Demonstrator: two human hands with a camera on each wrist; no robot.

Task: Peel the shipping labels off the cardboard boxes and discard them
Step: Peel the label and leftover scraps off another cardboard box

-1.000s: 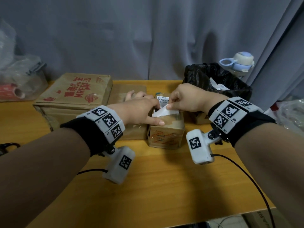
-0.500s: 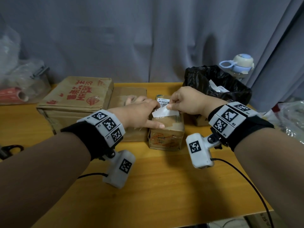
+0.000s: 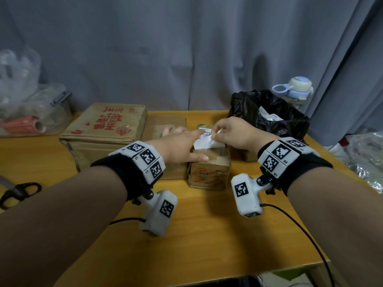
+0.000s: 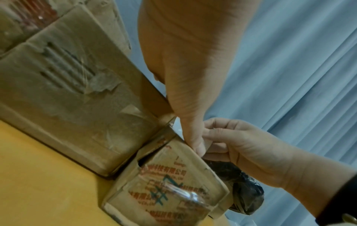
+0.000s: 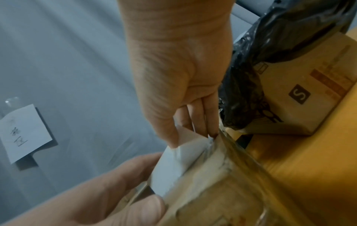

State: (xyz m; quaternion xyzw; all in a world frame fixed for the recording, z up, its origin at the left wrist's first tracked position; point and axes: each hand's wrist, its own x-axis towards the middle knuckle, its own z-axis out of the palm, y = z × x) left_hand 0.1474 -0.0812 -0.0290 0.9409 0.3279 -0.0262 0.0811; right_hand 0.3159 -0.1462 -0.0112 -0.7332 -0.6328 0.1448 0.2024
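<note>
A small cardboard box (image 3: 209,170) stands at the table's middle. A white shipping label (image 3: 207,142) on its top is partly peeled, its free flap folded up. My right hand (image 3: 230,133) pinches that flap between thumb and fingers; the right wrist view shows the right hand (image 5: 179,76) on the lifted label (image 5: 173,168). My left hand (image 3: 180,146) lies flat against the box's left top edge, thumb stretched along the front. In the left wrist view the left hand (image 4: 189,76) has its thumb pressed on the small box (image 4: 173,183).
A black bin bag (image 3: 267,114) holding a discarded label stands just right of the small box. A large printed carton (image 3: 103,125) and a plain box (image 3: 165,129) sit to the left. Scissors (image 3: 18,191) lie at the left edge. Cables trail over the near table.
The right hand has drawn the label flap slightly further off the box top. The left hand stays pressed on the box.
</note>
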